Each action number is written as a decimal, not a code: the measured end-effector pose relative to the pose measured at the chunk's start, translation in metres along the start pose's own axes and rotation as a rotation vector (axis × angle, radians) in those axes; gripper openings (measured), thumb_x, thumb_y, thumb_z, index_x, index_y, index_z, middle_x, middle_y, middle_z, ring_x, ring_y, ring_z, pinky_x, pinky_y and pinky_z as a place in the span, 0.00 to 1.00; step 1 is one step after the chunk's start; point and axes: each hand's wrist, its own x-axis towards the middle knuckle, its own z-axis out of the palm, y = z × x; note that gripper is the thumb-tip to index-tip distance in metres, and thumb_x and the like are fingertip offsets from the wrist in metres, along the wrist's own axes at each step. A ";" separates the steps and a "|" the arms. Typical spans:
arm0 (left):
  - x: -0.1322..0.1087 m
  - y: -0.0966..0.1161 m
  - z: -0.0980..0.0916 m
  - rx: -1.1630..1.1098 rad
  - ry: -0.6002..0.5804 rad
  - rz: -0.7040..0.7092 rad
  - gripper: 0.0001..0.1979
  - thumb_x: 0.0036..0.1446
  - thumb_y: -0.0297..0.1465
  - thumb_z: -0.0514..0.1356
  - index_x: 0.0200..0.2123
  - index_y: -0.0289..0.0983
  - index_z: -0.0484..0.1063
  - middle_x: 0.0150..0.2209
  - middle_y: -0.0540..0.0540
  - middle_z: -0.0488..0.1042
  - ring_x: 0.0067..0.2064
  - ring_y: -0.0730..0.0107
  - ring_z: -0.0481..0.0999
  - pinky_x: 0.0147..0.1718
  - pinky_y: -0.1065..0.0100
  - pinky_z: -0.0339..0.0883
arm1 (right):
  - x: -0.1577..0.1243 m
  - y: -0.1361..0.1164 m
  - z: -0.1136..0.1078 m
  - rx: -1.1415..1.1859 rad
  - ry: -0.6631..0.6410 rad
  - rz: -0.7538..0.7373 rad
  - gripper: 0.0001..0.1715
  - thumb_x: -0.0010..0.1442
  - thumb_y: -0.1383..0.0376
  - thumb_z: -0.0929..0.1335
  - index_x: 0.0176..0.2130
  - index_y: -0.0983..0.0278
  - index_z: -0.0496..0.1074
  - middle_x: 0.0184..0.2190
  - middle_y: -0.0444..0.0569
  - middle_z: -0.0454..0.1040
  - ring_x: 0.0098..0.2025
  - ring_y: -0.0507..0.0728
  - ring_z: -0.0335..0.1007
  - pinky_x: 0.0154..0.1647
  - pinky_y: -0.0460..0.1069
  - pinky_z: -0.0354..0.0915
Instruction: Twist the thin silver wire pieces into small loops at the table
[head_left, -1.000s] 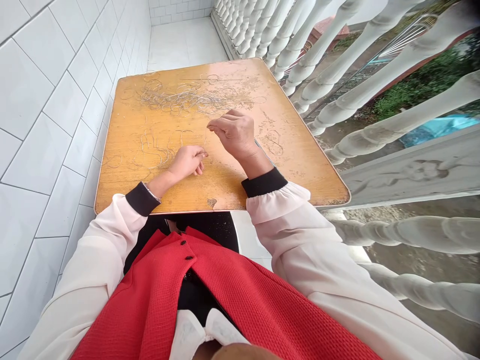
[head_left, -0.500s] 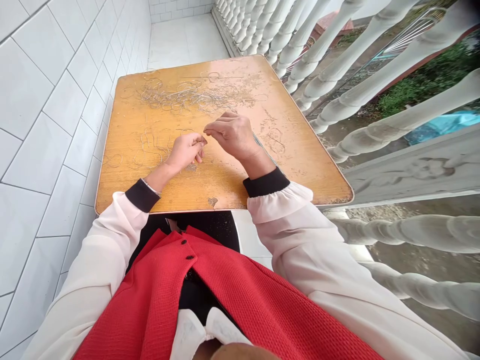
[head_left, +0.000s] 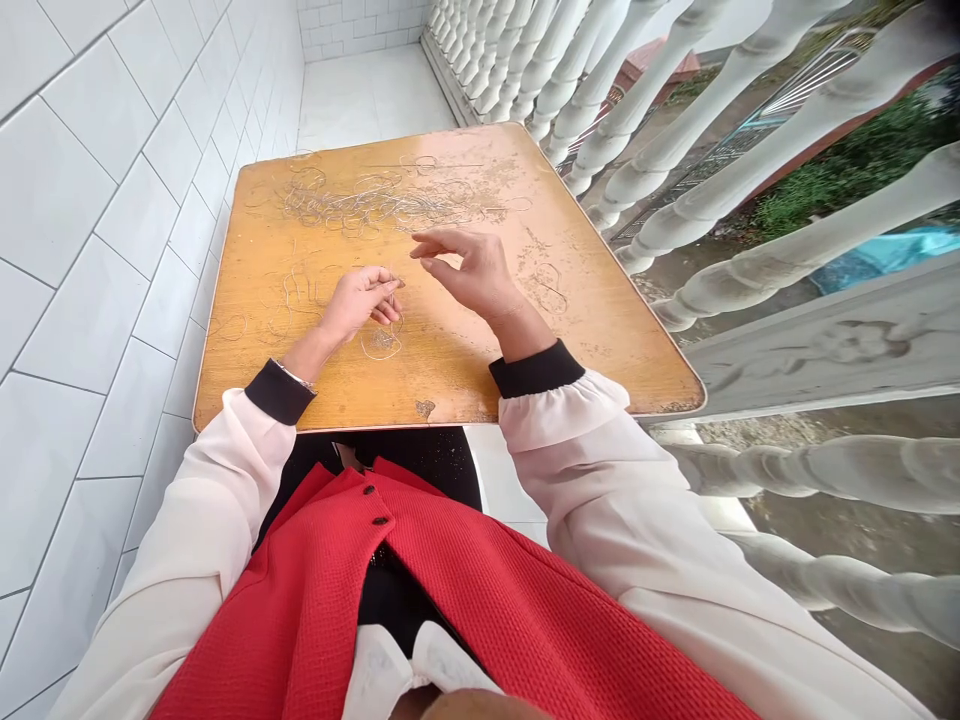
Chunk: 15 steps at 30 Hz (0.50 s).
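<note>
My left hand (head_left: 365,298) is closed in a pinch over the wooden table (head_left: 450,385). From its fingers hangs a thin wire (head_left: 381,357), bent into a loop below the fingertips. A small dark bit shows at the fingertips, too small to name. To the right, my right hand (head_left: 472,270) is open, its thumb and fingers apart with nothing visible between them. Beyond both hands lies a tangled heap of thin silvery wires (head_left: 382,200). A few loose wire pieces (head_left: 296,290) lie left of my left hand.
One more curled wire (head_left: 553,288) lies on the table right of my right hand. A white tiled wall (head_left: 112,260) runs along the left side. White balusters (head_left: 675,205) stand along the right, past the table's edge.
My right hand has opened and drawn slightly away from my left hand. The wire loop now shows hanging below my left hand, which still pinches.
</note>
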 end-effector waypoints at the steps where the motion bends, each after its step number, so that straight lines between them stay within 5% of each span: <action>1: 0.001 -0.002 -0.002 0.005 -0.002 0.012 0.07 0.72 0.29 0.59 0.38 0.35 0.71 0.24 0.53 0.77 0.23 0.82 0.78 0.25 0.80 0.67 | 0.000 0.003 0.001 0.030 0.023 0.027 0.16 0.66 0.63 0.69 0.51 0.55 0.82 0.43 0.50 0.86 0.44 0.62 0.83 0.54 0.61 0.76; 7: 0.003 -0.004 -0.006 -0.029 -0.021 0.022 0.09 0.72 0.34 0.61 0.38 0.35 0.72 0.27 0.52 0.79 0.25 0.79 0.80 0.27 0.78 0.69 | 0.001 0.009 0.004 0.110 0.118 0.157 0.20 0.73 0.52 0.65 0.47 0.58 0.83 0.39 0.49 0.85 0.40 0.59 0.83 0.46 0.56 0.79; 15: -0.001 -0.003 -0.005 -0.083 -0.134 0.023 0.09 0.73 0.30 0.58 0.37 0.35 0.72 0.26 0.52 0.79 0.23 0.81 0.78 0.25 0.79 0.67 | -0.003 -0.001 0.012 -0.019 0.027 0.065 0.17 0.70 0.50 0.68 0.41 0.55 0.84 0.39 0.52 0.85 0.40 0.63 0.82 0.45 0.60 0.78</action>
